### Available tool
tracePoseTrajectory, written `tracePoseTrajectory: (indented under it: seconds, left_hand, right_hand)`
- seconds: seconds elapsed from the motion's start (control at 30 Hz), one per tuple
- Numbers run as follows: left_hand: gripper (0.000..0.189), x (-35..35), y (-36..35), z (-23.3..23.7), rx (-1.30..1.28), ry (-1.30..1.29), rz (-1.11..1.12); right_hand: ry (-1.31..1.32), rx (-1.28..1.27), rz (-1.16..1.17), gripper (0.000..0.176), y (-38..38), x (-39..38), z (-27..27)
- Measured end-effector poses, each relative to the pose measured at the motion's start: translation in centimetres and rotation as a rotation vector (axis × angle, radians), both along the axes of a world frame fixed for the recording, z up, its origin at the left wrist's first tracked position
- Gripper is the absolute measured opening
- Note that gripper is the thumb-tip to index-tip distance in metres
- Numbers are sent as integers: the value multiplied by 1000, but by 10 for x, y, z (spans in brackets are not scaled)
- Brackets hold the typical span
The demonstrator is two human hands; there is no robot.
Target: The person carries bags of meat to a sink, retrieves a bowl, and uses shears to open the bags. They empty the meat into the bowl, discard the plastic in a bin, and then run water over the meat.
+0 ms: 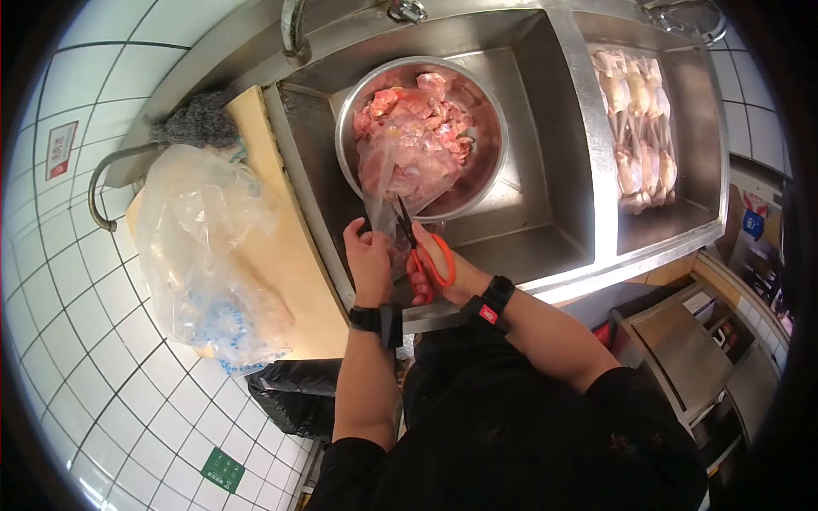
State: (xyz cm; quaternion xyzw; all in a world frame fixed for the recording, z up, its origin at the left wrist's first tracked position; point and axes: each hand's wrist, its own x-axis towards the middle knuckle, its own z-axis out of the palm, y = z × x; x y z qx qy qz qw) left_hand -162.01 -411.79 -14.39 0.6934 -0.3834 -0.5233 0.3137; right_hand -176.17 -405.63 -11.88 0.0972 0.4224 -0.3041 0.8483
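Observation:
A clear plastic bag (pixel 407 175) with raw meat inside lies in a round metal bowl (pixel 487 162), over loose pieces of raw meat (pixel 388 100). My left hand (pixel 368 254) is closed on the gathered end of this bag at the bowl's near rim. In my right hand (pixel 452 271) are scissors (pixel 446 260) with orange handles. Their dark blades point away from me, slightly parted, and overlap the bag just beside my left hand. Part of the bag's end hangs down between both hands.
The bowl stands in a steel sink (pixel 537 111) below a faucet (pixel 294 34). Whole plucked birds (pixel 635 128) lie in rows in the right basin. On the left, a big clear plastic bag (pixel 200 230) rests on a wooden board (pixel 285 272), near a grey scouring pad (pixel 196 121).

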Motion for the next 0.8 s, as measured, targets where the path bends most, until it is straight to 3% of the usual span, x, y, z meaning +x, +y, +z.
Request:
tracePoseTrajectory:
  seconds: [0.07,0.2,0.27,0.4,0.47,0.6,0.67,0.77,0.8]
  left_hand:
    - [13,4,-9,-4,322,126,-49]
    - [20,10,-19,-29,473,63,-154]
    - [22,24,-13,-61,-141,-507,-820]
    - [24,-6,-10,-16,-65,-373,-642]
    - [23,-16,-8,7,204,-224,-440]
    - [23,-1,-3,12,196,-265,-499]
    - [22,8,4,-3,45,-361,-571]
    - [22,3,4,9,123,-285,-495]
    - [22,5,7,10,121,-283,-492]
  right_hand:
    - [18,20,5,82,0,-1,-2]
    - [25,25,57,83,-6,-9,-14]
    - [7,47,55,83,-15,-14,-25]
    - [85,14,-14,83,-36,-18,-30]
    - [23,67,-45,82,-50,-22,-29]
    - [6,44,-91,80,-59,-30,-51]
    - [-5,70,-105,78,-65,-36,-58]
    - [82,36,-144,73,-73,-40,-52]
    - [328,-288,-246,70,-76,-47,-127]
